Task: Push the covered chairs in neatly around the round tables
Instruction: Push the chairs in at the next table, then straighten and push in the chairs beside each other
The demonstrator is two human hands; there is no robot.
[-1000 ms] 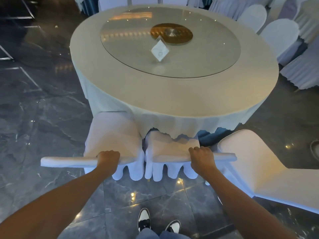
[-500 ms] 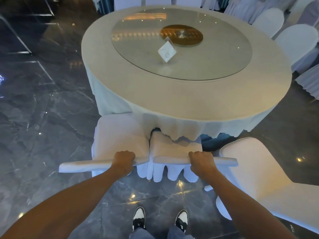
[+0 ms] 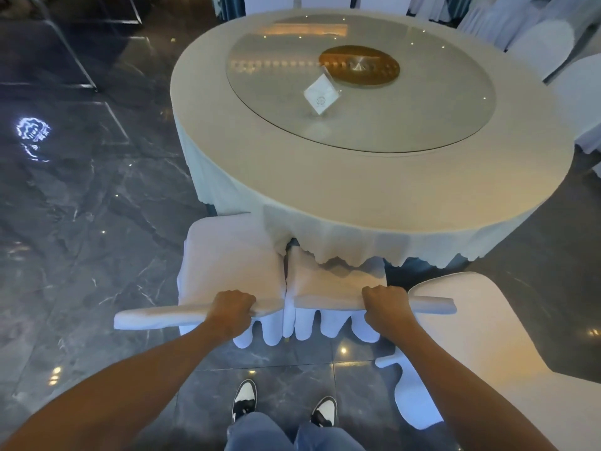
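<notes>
Two white-covered chairs stand side by side at the near edge of the round table (image 3: pixel 374 196), which wears a pale cloth. My left hand (image 3: pixel 231 312) grips the top of the left chair's (image 3: pixel 227 258) backrest. My right hand (image 3: pixel 387 307) grips the top of the right chair's (image 3: pixel 328 281) backrest. The right chair's seat lies partly under the hanging tablecloth; the left chair's seat touches the cloth at its far right corner. Both backrests run roughly in one line in front of me.
A third covered chair (image 3: pixel 487 336) stands close on my right, angled away from the table. More covered chairs (image 3: pixel 549 47) crowd the far right. A glass turntable (image 3: pixel 361 83) with a card stand (image 3: pixel 320 94) tops the table. Dark marble floor (image 3: pixel 81 239) spreads left.
The two chairs have slid closer to the table and nearer each other. My view has shifted left, so the table sits further right in the frame.
</notes>
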